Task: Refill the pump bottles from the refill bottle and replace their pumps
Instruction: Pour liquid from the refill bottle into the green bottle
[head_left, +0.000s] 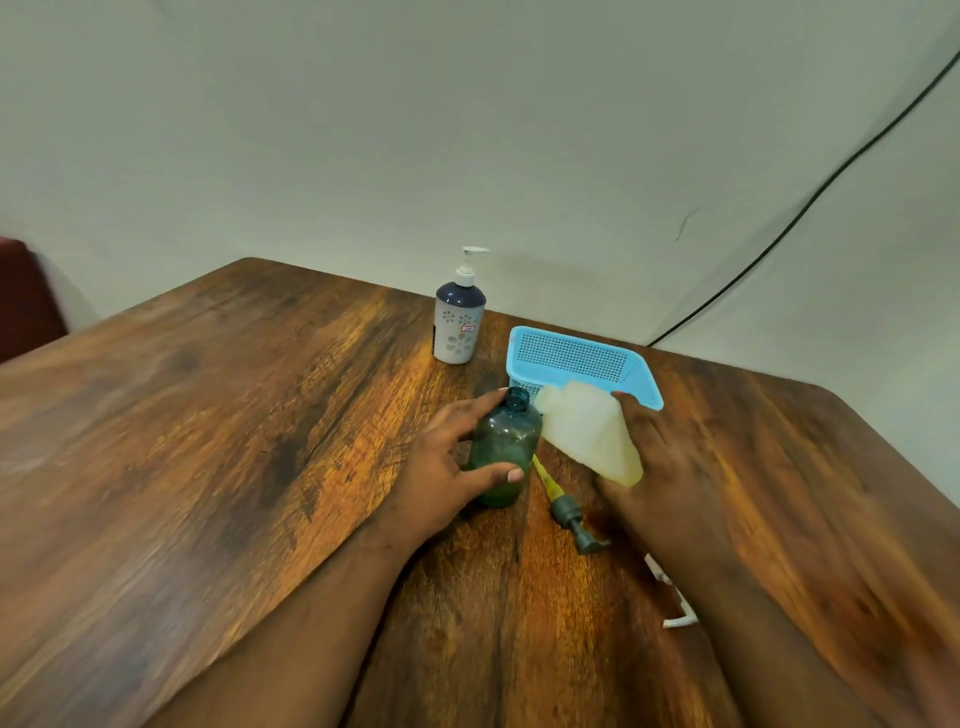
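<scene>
A green see-through bottle (503, 451) stands upright on the wooden table (208, 441) with its neck uncapped, and my left hand (447, 457) is wrapped around its body. My right hand (660, 467) holds a pale, translucent refill bottle (589, 428) tipped sideways, its mouth right beside the green bottle's neck. The green bottle's grey pump (569, 514), with a yellowish tube, lies flat on the table just in front. A white and dark blue pump bottle (460, 322) with its pump on stands further back.
A light blue plastic basket (582, 358) sits behind the refill bottle. A white pump part (675, 597) lies near my right forearm, partly hidden. A black cable (810, 202) runs down the wall at the right.
</scene>
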